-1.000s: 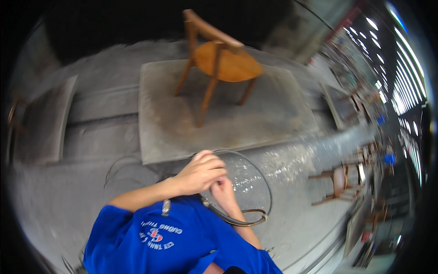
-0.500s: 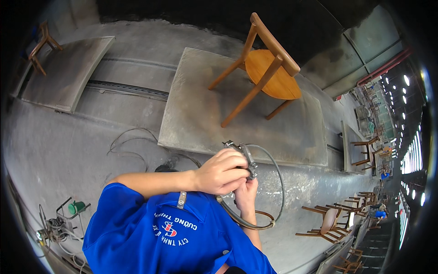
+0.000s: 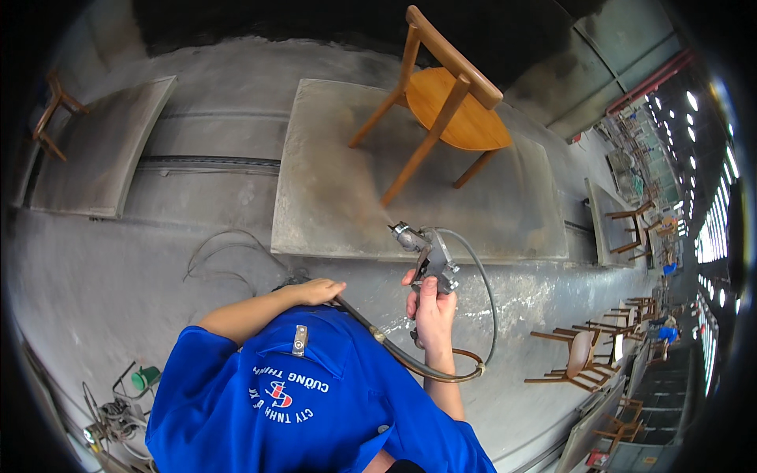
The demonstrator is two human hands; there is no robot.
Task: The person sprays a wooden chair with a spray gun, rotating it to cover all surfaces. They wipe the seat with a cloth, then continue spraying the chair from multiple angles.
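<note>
In my right hand (image 3: 434, 319) is a metal spray gun (image 3: 436, 258), its handle gripped and its nozzle pointing up toward the chair. My left hand (image 3: 318, 292) is closed around a dark hose (image 3: 359, 318) in front of my chest. From there the hose runs past my right forearm, and a thinner grey hose (image 3: 490, 303) loops up to the gun. Beyond the gun, a wooden chair (image 3: 457, 110) with a round seat stands on a flat grey platform (image 3: 331, 213).
Another platform (image 3: 95, 158) with a wooden chair (image 3: 55, 114) lies at far left. Hose coils (image 3: 225, 236) rest on the floor. Equipment with a green cup (image 3: 145, 378) stands at lower left. Several chairs (image 3: 582, 353) stand at right, near another loaded platform (image 3: 603, 217).
My left hand has left the spray gun and moved left and down to the hose. The gun, now in my right hand alone, is more exposed. The view has shifted slightly.
</note>
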